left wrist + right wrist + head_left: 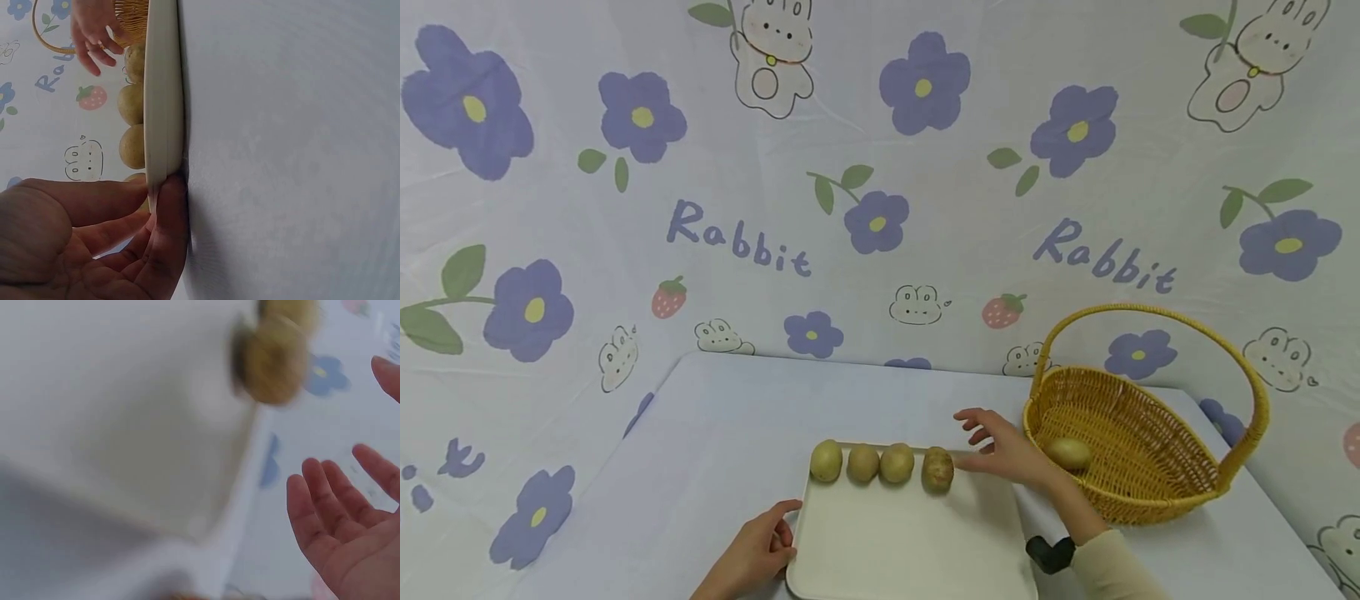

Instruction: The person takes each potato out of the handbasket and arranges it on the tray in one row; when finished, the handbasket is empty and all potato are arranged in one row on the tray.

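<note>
Several potatoes stand in a row along the far edge of a cream tray. The rightmost potato is browner and mottled. My left hand is at the tray's left rim; in the left wrist view, thumb and fingers pinch that rim. Just right of the mottled potato, my right hand hovers with fingers spread and nothing in its grasp. The right wrist view shows its palm apart from the blurred potatoes.
A yellow wicker basket with a tall handle stands right of the tray, one potato inside it. The white-covered table meets a cloth backdrop printed with flowers and rabbits. A black strap piece sits at my right wrist.
</note>
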The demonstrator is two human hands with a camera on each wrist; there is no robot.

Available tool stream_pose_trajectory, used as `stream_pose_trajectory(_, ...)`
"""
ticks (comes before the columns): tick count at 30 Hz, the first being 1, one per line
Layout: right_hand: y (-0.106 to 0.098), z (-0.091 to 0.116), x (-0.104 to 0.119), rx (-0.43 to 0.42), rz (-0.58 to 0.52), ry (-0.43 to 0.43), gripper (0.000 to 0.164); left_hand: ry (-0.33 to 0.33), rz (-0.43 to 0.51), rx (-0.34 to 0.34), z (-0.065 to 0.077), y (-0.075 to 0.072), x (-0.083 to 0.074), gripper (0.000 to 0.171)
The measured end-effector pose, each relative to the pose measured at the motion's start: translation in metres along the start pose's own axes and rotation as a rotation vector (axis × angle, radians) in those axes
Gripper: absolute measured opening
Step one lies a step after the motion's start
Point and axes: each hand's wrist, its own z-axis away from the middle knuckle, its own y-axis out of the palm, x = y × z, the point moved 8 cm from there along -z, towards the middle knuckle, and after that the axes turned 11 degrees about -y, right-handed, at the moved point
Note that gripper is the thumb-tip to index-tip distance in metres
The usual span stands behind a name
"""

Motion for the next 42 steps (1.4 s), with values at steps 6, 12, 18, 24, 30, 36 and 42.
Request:
stream_pose_trajectory(6, -0.064, 0.018, 0.006, -0.077, 0.022, -0.007, 0.04, -0.005, -0.011, -0.004, -0.001, -0.003, 0.0, 0.053)
stream_pose_trajectory(12, -0.128, 0.039, -0.011, -0.17, 0.099, 0.016, 0.031, -0.016, -0.012, -0.008, -0.002, -0.005, 0.002, 0.053)
stream_pose_trajectory(18, -0.174, 0.058, -0.034, -0.264, 0.246, 0.091, 0.032, -0.041, 0.006, 0.032, -0.002, -0.002, 0.005, 0.055)
stream_pose_trajectory(24, -0.191, 0.07, -0.055, -0.377, 0.31, 0.111, 0.029, -0.038, 0.006, 0.049, -0.001, 0.0, 0.006, 0.055)
stream_pose_trajectory(30, -0.176, 0.072, -0.083, -0.266, 0.286, 0.157, 0.028, -0.03, 0.037, 0.073, -0.001, 0.002, 0.006, 0.056)
stream_pose_trajectory(36, -0.131, 0.066, -0.098, 0.146, -0.039, 0.258, 0.045, -0.029, 0.037, 0.065, -0.001, 0.001, 0.006, 0.056)
stream_pose_trajectory(42, -0.103, 0.074, -0.109, 0.348, -0.24, 0.393, 0.054, -0.018, 0.026, 0.06, -0.003, 0.001, 0.006, 0.056)
